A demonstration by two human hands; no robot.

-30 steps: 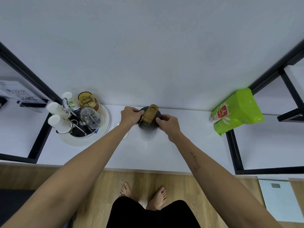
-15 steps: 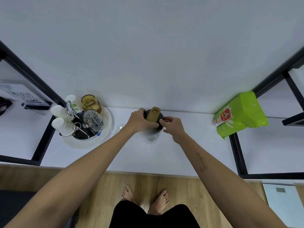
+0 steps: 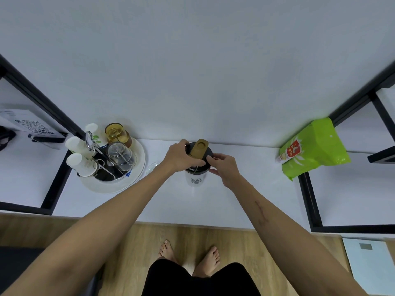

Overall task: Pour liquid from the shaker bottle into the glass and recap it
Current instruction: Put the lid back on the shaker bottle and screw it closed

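Here: both hands' grip closed on black lid (image 3: 208,155) of upright white shaker bottle (image 3: 197,180).

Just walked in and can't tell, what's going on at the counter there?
A person stands at a white counter with both hands on a shaker bottle. The left hand and right hand grip its dark lid, whose gold flip cap stands open. A clear glass sits just left of the bottle.

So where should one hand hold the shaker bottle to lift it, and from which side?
Grip the pale body of the shaker bottle below the dark lid, coming from the front. It stands upright, and both the left hand and right hand crowd the lid.
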